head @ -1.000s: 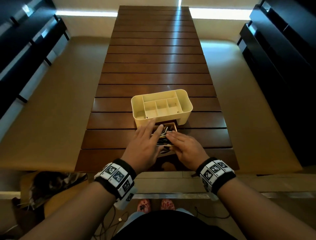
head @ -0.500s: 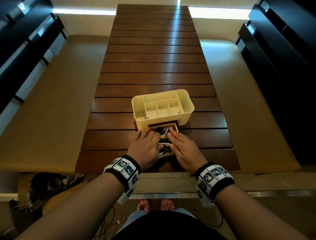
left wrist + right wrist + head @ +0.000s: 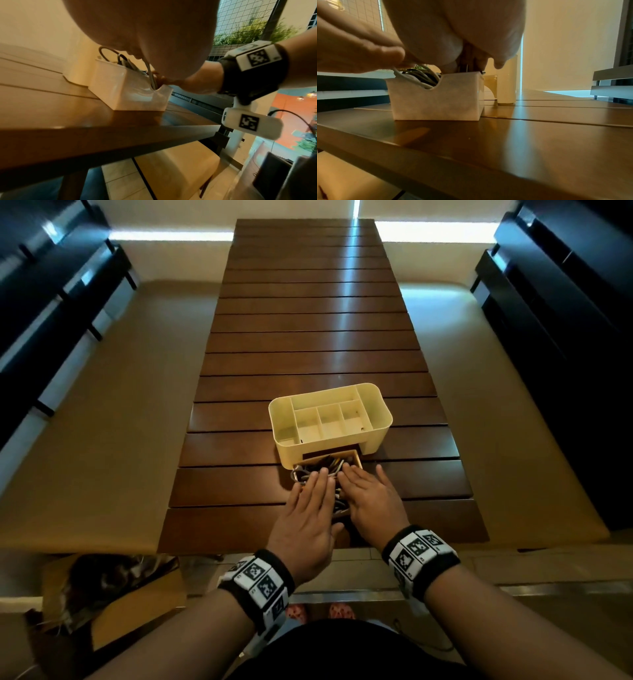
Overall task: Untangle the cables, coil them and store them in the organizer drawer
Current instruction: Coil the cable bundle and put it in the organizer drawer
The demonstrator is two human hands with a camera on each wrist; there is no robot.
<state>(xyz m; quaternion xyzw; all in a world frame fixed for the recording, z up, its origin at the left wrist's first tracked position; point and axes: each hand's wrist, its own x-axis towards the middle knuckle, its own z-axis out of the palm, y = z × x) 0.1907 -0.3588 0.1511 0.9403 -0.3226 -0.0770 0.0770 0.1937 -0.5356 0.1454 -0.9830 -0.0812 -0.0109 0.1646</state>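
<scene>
- Nearest, the left hand (image 3: 308,520) and the right hand (image 3: 371,501) lie side by side, palms down, over the pulled-out drawer (image 3: 436,100). Two hands, both at work.
- The fingers (image 3: 317,486) of the left hand are stretched out straight and press flat on the heap; those of the right hand look just as flat from above. From below, in the right wrist view, nothing appears pinched, though the fingertips are partly hidden.
- The cables (image 3: 325,467) sit inside the drawer, a mix of dark and pale ones bundled together. I cannot count them: they overlap too much.
- One pale cable (image 3: 412,79) droops through the notch in the drawer's front wall, and a dark loop (image 3: 107,52) stands above the rim at its far end, so the load is not yet fully tucked in.
- Judging by this, untangling and coiling look finished and storing is nearly so. What remains is to push the stray loops below the rim and slide the drawer shut.
- Behind it stands the single cream organizer (image 3: 380,419), its top tray split into six compartments, as far as I can count. One drawer slot shows in front.
- The slatted wooden table (image 3: 308,337) runs on beyond, bare.
</scene>
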